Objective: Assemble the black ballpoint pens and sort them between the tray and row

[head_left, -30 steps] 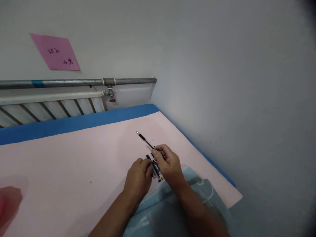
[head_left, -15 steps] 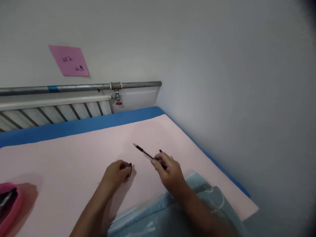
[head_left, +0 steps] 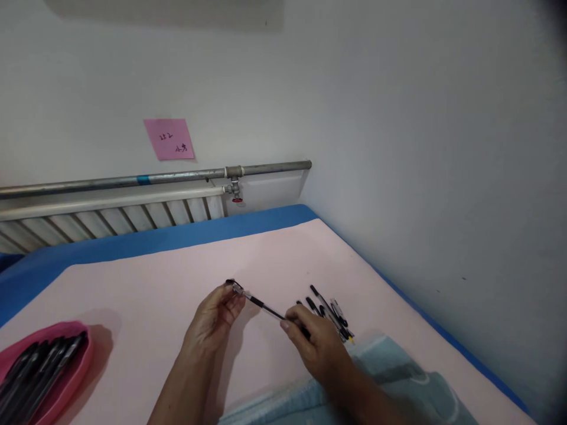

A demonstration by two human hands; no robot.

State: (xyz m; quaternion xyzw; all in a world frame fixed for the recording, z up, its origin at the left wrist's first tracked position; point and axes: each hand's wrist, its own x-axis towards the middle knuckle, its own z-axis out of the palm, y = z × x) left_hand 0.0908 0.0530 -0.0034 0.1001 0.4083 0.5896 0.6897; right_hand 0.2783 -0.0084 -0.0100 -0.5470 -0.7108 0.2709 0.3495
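Observation:
In my right hand (head_left: pixel 316 342) I grip a pen (head_left: pixel 270 309) by its rear, its tip slanting up to the left. My left hand (head_left: pixel 217 316) pinches a black-and-clear pen cap (head_left: pixel 235 286) between thumb and fingers. The pen's tip meets the cap's mouth; how far inside it reaches I cannot tell. Just beyond my right hand, several loose pens (head_left: pixel 330 310) lie on the pale pink sheet (head_left: pixel 155 295), partly hidden by that hand.
At the lower left, a pink pouch (head_left: pixel 84 354) holds several dark pens. A light blue cloth (head_left: pixel 274 404) lies under my right forearm. Behind the blue edge (head_left: pixel 177 239) run a radiator (head_left: pixel 110 215) and a metal pipe (head_left: pixel 186 176); a wall rises at right.
The pen and the cap, apart before, now meet tip to mouth. My left hand has turned to show its palm side. The view has shifted left, showing more of the pouch and loose pens.

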